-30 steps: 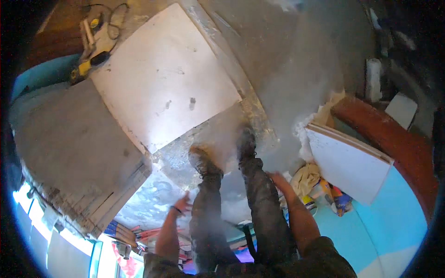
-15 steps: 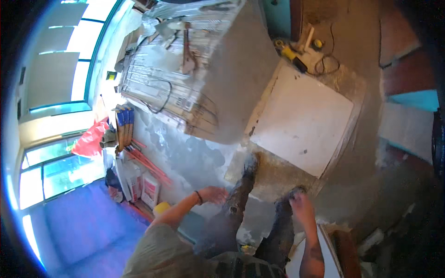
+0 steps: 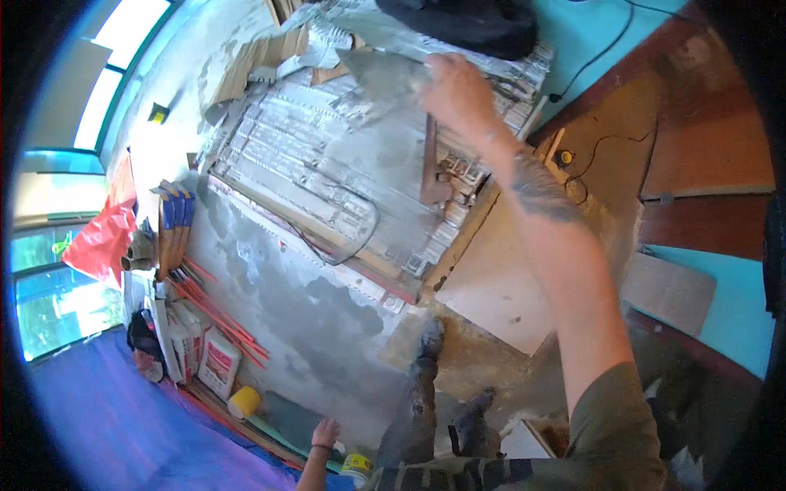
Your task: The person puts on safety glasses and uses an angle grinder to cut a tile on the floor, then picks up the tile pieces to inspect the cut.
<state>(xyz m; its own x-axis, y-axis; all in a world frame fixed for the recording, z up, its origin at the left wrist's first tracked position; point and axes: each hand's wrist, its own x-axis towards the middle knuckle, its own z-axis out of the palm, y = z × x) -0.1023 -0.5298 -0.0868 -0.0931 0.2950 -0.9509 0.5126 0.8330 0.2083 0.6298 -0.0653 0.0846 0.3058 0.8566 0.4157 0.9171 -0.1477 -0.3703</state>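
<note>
My right hand (image 3: 454, 90) reaches far out over a stack of long, plastic-wrapped boxes (image 3: 327, 172). Its fingers are closed at the edge of a grey, triangular trowel (image 3: 381, 74), whose flat blade points left. Just below that hand lies a brown tool with a broad end (image 3: 436, 188). A thin dark cable loop (image 3: 372, 233) rests across the boxes. Low in the picture, my left hand (image 3: 325, 434) hangs with its fingers extended and nothing in them, near a yellow-and-white tub (image 3: 356, 466).
A black bag (image 3: 467, 24) sits at the stack's far end. White board (image 3: 491, 295) lies on the floor to the right. Along the left are orange rods (image 3: 217, 307), blue-and-brown tools (image 3: 174, 221), a white canister (image 3: 219, 364), a yellow roll (image 3: 244, 403) and blue sheeting (image 3: 106, 417).
My right hand has gone from beside my knee up and forward to the trowel on the boxes. My left hand has dropped back toward my side. The view has shifted toward the stack.
</note>
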